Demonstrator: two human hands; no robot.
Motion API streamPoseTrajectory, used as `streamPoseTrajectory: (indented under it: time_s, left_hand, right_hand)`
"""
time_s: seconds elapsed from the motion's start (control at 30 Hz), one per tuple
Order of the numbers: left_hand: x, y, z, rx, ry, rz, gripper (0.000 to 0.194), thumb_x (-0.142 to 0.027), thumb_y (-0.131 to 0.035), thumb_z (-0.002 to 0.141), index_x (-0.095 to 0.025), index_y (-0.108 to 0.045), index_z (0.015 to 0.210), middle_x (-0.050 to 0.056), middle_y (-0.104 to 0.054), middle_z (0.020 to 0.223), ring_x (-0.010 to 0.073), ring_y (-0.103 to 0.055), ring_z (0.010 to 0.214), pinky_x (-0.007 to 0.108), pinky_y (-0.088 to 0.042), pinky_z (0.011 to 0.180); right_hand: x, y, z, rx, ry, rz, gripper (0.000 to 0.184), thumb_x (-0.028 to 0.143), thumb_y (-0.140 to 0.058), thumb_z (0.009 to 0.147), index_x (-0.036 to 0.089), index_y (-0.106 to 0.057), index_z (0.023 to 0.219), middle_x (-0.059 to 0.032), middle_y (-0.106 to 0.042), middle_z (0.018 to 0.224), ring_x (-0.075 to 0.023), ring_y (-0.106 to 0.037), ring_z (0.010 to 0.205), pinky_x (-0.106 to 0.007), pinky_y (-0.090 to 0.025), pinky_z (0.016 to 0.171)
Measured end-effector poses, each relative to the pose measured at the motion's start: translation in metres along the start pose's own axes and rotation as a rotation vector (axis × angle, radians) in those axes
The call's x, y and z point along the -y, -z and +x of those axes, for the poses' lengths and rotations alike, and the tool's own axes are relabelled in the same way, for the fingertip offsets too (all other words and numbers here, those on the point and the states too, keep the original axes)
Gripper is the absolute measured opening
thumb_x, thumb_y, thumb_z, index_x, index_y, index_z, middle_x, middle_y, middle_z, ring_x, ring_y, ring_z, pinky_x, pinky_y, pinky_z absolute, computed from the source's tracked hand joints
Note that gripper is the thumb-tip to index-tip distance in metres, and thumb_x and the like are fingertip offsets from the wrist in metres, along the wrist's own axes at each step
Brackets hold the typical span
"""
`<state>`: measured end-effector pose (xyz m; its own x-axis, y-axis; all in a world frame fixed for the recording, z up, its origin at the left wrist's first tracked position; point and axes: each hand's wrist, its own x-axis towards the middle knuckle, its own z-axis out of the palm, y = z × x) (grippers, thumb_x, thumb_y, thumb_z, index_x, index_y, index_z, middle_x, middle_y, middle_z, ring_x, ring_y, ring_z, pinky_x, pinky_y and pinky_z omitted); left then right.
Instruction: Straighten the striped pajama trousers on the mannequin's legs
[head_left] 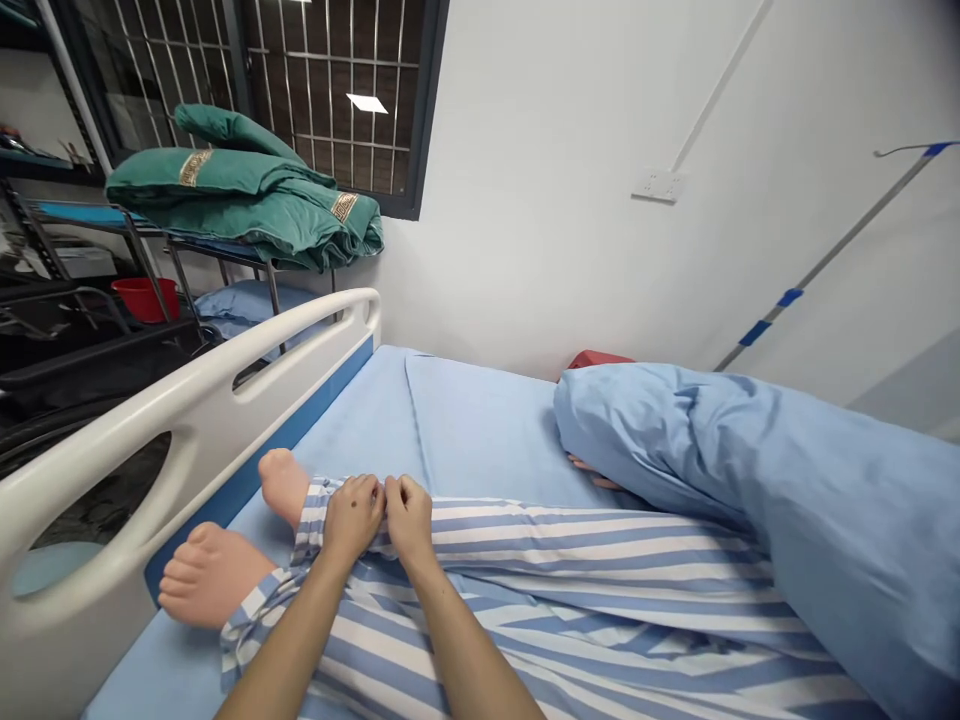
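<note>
To your left, a dark window [330, 90] with metal bars is set in the white wall [540, 180] — a ceiling light glints in its glass. Green quilts [240, 190] lie folded on a metal rack [180, 250] beyond the white bed rail [187, 400], a red bucket [146, 298] just beside it. Dark metal shelving [45, 160] stands far left; on your right, a wall socket plate [658, 184] and a blue-taped rod [825, 250] — both against the wall.

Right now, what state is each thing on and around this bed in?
Left hand: pinching the trouser fabric.
Right hand: pinching the trouser fabric.
Striped trousers: worn on the legs, gathered between the hands.
Bare feet: uncovered, resting on the sheet.
Blue sheet: spread over the mattress, creased.
Blue bedding: bunched up beside the legs.
Bed rail: raised.
Green quilts: folded and piled on a rack.
</note>
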<state>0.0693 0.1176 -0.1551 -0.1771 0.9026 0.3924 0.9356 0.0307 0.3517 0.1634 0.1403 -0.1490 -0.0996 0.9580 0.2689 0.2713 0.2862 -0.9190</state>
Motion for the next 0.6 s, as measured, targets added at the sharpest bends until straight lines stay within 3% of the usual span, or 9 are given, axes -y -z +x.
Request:
streamPoseTrajectory:
  time_s: [0.17, 0.3, 0.43, 0.6]
  left_hand:
    - [0.004, 0.002, -0.002, 0.007, -0.033, 0.079, 0.020, -0.022, -0.036, 0.084, -0.019, -0.053, 0.074, 0.005, -0.060, 0.077, 0.0194, -0.052, 0.079, 0.030, -0.034, 0.069]
    - [0.006, 0.001, -0.004, 0.007, -0.058, 0.065, 0.015, -0.023, -0.041, 0.082, -0.018, -0.054, 0.076, 0.005, -0.060, 0.078, 0.0191, -0.051, 0.079, 0.030, -0.035, 0.070]
    - [0.008, -0.001, -0.005, 0.001, -0.060, 0.074, 0.015, -0.024, -0.042, 0.082, -0.018, -0.056, 0.079, 0.005, -0.060, 0.079, 0.0195, -0.051, 0.078, 0.030, -0.035, 0.069]
    - [0.005, -0.001, -0.004, -0.022, -0.050, 0.093, 0.015, -0.021, -0.041, 0.081, -0.018, -0.055, 0.077, 0.004, -0.060, 0.077, 0.0194, -0.051, 0.077, 0.030, -0.035, 0.070]
  right_hand:
    - [-0.003, -0.003, -0.001, 0.069, 0.042, -0.117, 0.033, 0.032, -0.041, 0.080, 0.019, -0.034, 0.050, 0.0063, -0.035, 0.047, -0.0088, -0.033, 0.049, -0.022, -0.025, 0.050]
    - [0.011, 0.001, 0.007, 0.137, 0.043, -0.196, 0.031, 0.026, -0.043, 0.074, 0.019, -0.033, 0.046, 0.0063, -0.033, 0.043, -0.0085, -0.031, 0.045, -0.023, -0.022, 0.047]
    - [0.030, 0.008, 0.017, 0.198, 0.201, -0.230, 0.032, 0.028, -0.043, 0.076, 0.018, -0.033, 0.047, 0.0063, -0.032, 0.044, -0.0077, -0.031, 0.046, -0.023, -0.020, 0.048]
    - [0.010, 0.003, 0.020, 0.179, 0.155, -0.231, 0.034, 0.029, -0.042, 0.077, 0.017, -0.032, 0.047, 0.0060, -0.032, 0.044, -0.0078, -0.030, 0.046, -0.023, -0.019, 0.048]
